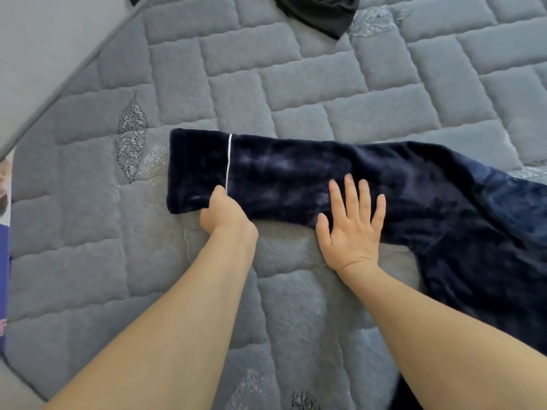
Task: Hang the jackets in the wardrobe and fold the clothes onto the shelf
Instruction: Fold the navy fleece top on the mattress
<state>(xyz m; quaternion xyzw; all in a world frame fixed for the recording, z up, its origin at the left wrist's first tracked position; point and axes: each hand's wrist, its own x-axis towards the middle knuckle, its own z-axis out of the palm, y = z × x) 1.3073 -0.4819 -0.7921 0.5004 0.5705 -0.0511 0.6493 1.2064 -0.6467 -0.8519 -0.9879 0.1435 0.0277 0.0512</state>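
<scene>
Left hand (223,213) pinches the lower edge of a navy fleece garment (340,184) near its white piping (228,164). Right hand (352,223) lies flat on the fabric, fingers spread. Garment lies stretched across the grey quilted bed (296,93); a black garment (319,11) sits at the far edge

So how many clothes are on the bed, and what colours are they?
Navy blue with a white stripe: 1, the fuzzy garment lying flat; the left hand grips its cuff end and the right hand presses on it.
Black: 1, the crumpled garment at the far edge of the bed cover.
Total: 2
</scene>
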